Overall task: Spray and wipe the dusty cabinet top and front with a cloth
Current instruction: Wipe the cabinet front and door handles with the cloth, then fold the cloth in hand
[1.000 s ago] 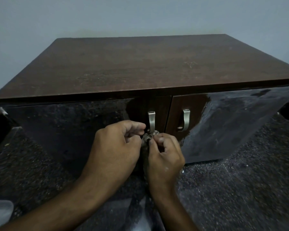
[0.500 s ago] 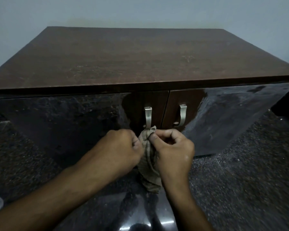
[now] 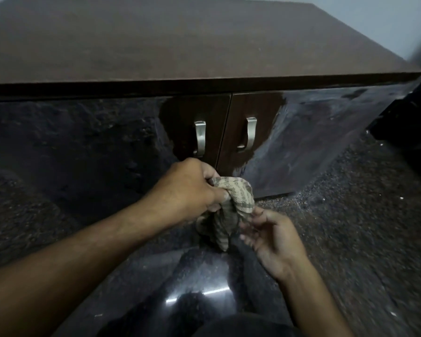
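The cloth [image 3: 231, 203] is bunched in the left hand [image 3: 192, 188], fingers clamped on it, low before the cabinet [image 3: 204, 45] doors. The right hand [image 3: 270, 237], fingers apart, touches its hanging end. Regathering seems underway; next, a pad pressed to the dusty front.

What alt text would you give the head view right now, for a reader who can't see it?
Seen from above, a person's left hand grips a bunched striped cloth in front of a dark wooden cabinet, while the right hand touches the cloth's lower edge with loosely bent fingers. Two metal handles sit on the streaked, glossy doors above a speckled floor.
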Motion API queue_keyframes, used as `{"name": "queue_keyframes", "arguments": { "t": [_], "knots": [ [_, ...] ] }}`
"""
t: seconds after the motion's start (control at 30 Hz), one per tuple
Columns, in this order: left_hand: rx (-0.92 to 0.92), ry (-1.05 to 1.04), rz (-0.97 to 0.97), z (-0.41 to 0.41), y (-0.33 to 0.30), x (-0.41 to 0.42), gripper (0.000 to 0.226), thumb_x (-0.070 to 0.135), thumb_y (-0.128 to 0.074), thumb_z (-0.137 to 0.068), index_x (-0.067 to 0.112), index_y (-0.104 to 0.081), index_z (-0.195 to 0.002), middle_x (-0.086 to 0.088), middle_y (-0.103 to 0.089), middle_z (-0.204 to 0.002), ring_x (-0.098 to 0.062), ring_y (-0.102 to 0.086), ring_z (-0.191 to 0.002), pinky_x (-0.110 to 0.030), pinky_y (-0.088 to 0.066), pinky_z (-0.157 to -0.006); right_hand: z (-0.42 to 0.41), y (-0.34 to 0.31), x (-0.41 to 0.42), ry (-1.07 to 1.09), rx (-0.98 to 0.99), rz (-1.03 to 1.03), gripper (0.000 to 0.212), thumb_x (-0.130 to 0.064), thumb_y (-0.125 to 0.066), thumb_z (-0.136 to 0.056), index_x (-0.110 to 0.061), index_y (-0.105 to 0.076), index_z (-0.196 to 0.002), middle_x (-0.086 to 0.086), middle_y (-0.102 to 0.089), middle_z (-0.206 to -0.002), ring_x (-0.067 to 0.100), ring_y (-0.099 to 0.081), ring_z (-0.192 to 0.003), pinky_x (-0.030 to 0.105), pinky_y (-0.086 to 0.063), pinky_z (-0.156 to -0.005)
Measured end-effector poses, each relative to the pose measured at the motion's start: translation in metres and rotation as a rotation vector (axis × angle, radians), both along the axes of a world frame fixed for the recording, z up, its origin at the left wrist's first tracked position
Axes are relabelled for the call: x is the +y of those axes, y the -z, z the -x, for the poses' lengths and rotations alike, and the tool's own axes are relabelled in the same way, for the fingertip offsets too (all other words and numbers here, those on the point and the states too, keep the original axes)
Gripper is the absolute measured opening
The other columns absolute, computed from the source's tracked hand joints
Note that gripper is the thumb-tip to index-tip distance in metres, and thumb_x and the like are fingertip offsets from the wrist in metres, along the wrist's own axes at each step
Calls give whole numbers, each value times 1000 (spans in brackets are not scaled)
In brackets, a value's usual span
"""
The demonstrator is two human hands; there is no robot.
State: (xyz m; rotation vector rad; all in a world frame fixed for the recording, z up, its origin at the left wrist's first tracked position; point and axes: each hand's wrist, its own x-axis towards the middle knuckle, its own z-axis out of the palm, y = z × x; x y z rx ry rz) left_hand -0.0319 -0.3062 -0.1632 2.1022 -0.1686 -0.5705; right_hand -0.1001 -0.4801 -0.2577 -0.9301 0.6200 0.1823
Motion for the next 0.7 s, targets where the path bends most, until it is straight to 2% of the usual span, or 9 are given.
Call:
{"name": "queue_keyframes", "arguments": {
  "t": [0.07,0.13,0.17,0.23,0.3,0.43,0.5,0.6,0.7],
  "knots": [
    [-31,23,-11,1,-2,0,7,17,-79,-73,19,-72,-73,-1,-75,-67,-17,-74,-69,-48,-60,-75,0,21,11,0,93,36,32,-13,-46,-78,-19,-76,-71,0,-69,-75,18,-56,-73,33,-39,-68],
    [-30,39,-16,3,-1,1,6,16,-78,-73,18,-73,-74,-1,-75,-67,-14,-74,-69,-44,-61,-76,-4,38,24,-31,130,64,33,-32,-44,-92,-18,-74,-98,7,-73,-99,22,-63,-85,35,-43,-73],
    [-12,37,-5,4,0,2,6,15,-78,-75,17,-72,-74,-2,-75,-68,-13,-74,-69,-42,-61,-77,-7,41,30,-52,132,50,44,-40,-41,-97,-12,-72,-112,12,-73,-112,27,-66,-96,37,-47,-78],
    [12,38,16,4,1,2,6,13,-77,-76,16,-72,-75,-4,-75,-70,-14,-74,-70,-43,-60,-79,-12,43,36,-101,109,-94,60,-47,-33,-100,-5,-63,-131,22,-64,-133,39,-60,-120,55,-49,-99],
    [-31,48,-18,3,3,4,6,16,-77,-75,18,-72,-76,-1,-75,-71,-13,-73,-71,-41,-61,-77,-14,39,35,-150,51,-215,66,-53,-27,-102,-7,-60,-137,24,-59,-140,44,-53,-132,69,-35,-110],
    [-199,162,-305,-2,6,17,16,23,-76,-76,29,-70,-89,10,-72,-85,-3,-67,-77,-28,-57,-71,-16,21,25,-160,-47,-319,83,-71,-27,-99,-6,-62,-135,22,-58,-142,38,-53,-133,62,-31,-117],
    [-115,291,-405,-4,4,24,40,25,-80,-73,35,-64,-109,13,-68,-102,-4,-64,-90,-26,-54,-80,-17,8,27,-168,-106,-283,76,-63,-33,-102,-1,-56,-139,26,-55,-143,39,-51,-135,60,-31,-118],
    [92,459,-516,-3,-7,37,81,35,-82,-72,33,-39,-141,10,-59,-126,-10,-57,-112,-30,-47,-99,-21,-7,32,-296,-158,-140,46,-24,-55,-100,3,-54,-138,31,-60,-135,44,-57,-128,58,-47,-107],
    [246,428,-421,4,-22,69,91,44,-82,-70,35,-29,-144,7,-57,-131,-14,-58,-115,-35,-48,-102,-28,-25,51,-445,-214,-98,39,-5,-59,-95,5,-58,-132,34,-63,-127,47,-61,-121,53,-55,-99]
  ]
}}
